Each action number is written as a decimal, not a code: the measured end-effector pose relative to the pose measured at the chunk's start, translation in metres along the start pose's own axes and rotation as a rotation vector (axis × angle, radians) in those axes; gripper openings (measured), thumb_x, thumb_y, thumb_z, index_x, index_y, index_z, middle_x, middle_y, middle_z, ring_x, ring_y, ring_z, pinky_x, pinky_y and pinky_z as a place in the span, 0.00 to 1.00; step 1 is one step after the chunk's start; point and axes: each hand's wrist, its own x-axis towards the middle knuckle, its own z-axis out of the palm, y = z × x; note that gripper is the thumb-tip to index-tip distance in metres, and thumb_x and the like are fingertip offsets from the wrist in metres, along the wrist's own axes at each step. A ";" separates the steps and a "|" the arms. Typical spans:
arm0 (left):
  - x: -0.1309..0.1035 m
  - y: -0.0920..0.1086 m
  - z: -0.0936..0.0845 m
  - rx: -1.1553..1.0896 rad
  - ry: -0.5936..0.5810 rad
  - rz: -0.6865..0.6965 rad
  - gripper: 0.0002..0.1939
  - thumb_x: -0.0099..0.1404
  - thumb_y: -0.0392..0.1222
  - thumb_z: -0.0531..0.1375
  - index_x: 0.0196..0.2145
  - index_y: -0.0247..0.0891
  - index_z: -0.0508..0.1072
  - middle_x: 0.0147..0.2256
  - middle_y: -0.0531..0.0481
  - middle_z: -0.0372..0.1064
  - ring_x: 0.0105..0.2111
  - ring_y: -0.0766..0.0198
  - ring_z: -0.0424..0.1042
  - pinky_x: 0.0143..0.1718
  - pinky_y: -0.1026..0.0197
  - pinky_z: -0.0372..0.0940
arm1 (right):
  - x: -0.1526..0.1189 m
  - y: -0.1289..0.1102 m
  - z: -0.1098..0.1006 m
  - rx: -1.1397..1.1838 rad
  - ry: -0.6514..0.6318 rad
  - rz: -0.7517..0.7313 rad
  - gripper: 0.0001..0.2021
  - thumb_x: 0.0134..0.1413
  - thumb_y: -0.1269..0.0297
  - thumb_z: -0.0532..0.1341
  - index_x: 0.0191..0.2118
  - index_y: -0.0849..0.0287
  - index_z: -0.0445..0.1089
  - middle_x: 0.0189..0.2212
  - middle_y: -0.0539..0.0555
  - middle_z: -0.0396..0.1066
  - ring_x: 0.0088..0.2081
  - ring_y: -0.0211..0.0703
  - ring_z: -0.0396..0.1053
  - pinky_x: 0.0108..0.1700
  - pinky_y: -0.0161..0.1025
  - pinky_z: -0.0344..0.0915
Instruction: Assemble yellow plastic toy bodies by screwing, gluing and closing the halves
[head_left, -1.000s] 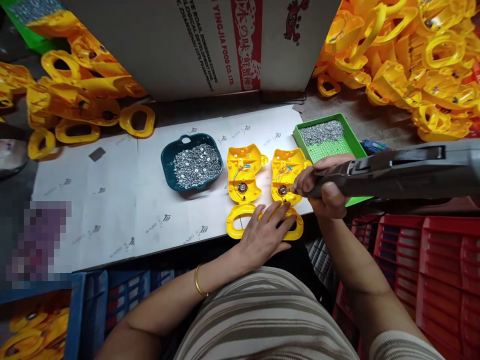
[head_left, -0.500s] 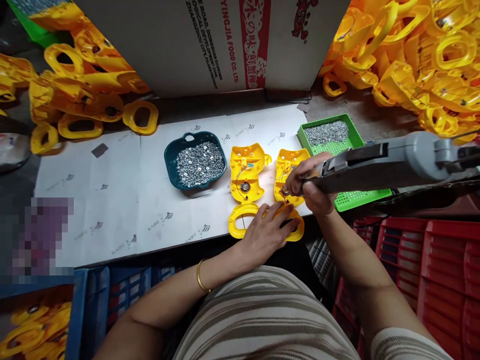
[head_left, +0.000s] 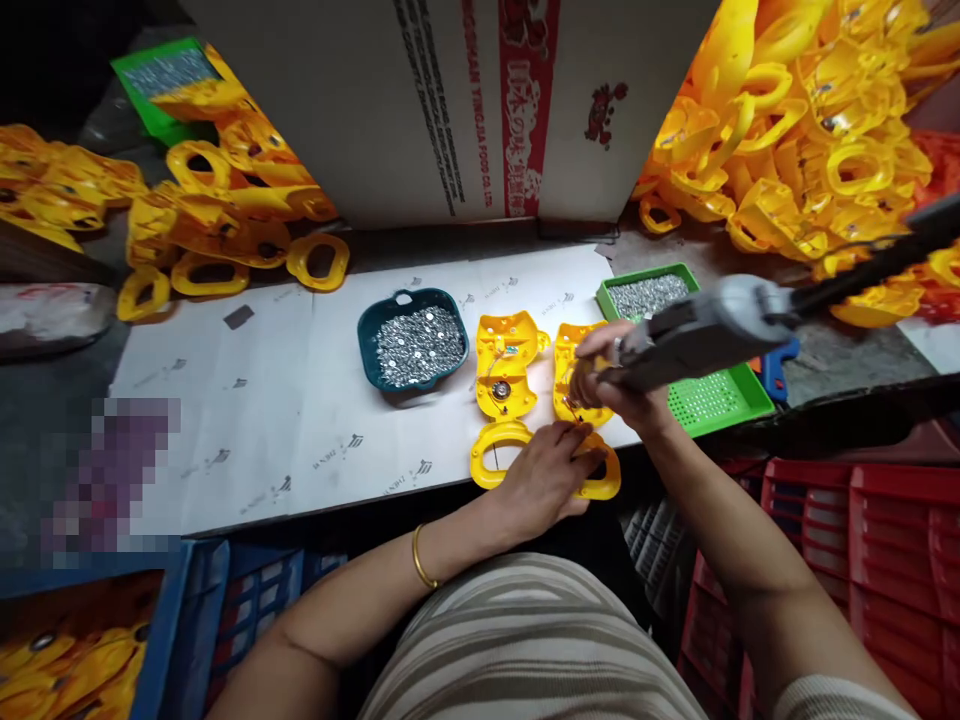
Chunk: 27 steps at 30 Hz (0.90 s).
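Note:
Two yellow plastic shells with wires and round dark parts lie on the white board: the left shell (head_left: 504, 360) and the right shell (head_left: 568, 350). My right hand (head_left: 630, 385) is wrapped round a grey power tool (head_left: 697, 335), its front end over the right shell. My left hand (head_left: 551, 470) rests on the handle ring (head_left: 609, 480) of the right shell, fingers apart; whether it grips the ring is hard to see. Left of the shells is a dark green basin (head_left: 367, 350) of screws.
Green trays (head_left: 750, 395) stand at the right, one with screws. A large carton (head_left: 420, 130) rises behind the white board (head_left: 247, 420). Yellow parts (head_left: 795, 150) are heaped on both sides. Red crates (head_left: 892, 560) and a blue crate (head_left: 199, 600) stand below.
The camera view has shifted, so the scene sits lower and further right. The power tool has tilted, its rear end now pointing more upward. My left hand's fingers are drawn closer together on the ring.

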 end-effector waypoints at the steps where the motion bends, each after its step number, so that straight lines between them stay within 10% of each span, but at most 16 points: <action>1: 0.000 0.003 0.001 0.012 0.001 -0.004 0.30 0.56 0.44 0.68 0.54 0.35 0.68 0.58 0.36 0.60 0.56 0.46 0.60 0.54 0.48 0.61 | -0.002 -0.009 -0.001 0.032 -0.035 -0.029 0.15 0.46 0.56 0.66 0.38 0.55 0.67 0.16 0.42 0.61 0.16 0.35 0.60 0.18 0.36 0.63; 6: -0.007 -0.004 -0.012 0.056 0.240 0.047 0.29 0.61 0.56 0.63 0.54 0.37 0.69 0.53 0.38 0.66 0.51 0.50 0.64 0.49 0.48 0.64 | -0.015 -0.044 -0.014 0.124 0.005 -0.132 0.15 0.51 0.59 0.60 0.45 0.55 0.67 0.18 0.45 0.60 0.17 0.38 0.61 0.19 0.38 0.62; 10: -0.027 -0.071 -0.065 0.227 0.579 -0.257 0.14 0.70 0.38 0.52 0.46 0.37 0.75 0.41 0.41 0.72 0.44 0.54 0.67 0.45 0.50 0.64 | -0.032 -0.051 -0.025 0.105 0.104 -0.095 0.13 0.51 0.59 0.58 0.43 0.55 0.68 0.18 0.47 0.60 0.18 0.39 0.61 0.21 0.40 0.61; 16: -0.042 -0.162 -0.127 0.251 0.114 -0.567 0.17 0.60 0.42 0.63 0.46 0.37 0.78 0.39 0.42 0.74 0.40 0.53 0.70 0.42 0.56 0.63 | -0.052 -0.048 -0.021 0.081 0.177 -0.031 0.12 0.51 0.59 0.59 0.41 0.54 0.69 0.17 0.48 0.60 0.18 0.40 0.61 0.20 0.40 0.59; 27: -0.040 -0.172 -0.123 0.180 0.138 -0.590 0.11 0.63 0.43 0.60 0.40 0.39 0.80 0.38 0.45 0.78 0.37 0.56 0.73 0.38 0.61 0.62 | -0.051 -0.046 -0.013 0.054 0.037 -0.068 0.12 0.54 0.61 0.57 0.45 0.55 0.68 0.18 0.49 0.60 0.19 0.40 0.61 0.19 0.38 0.60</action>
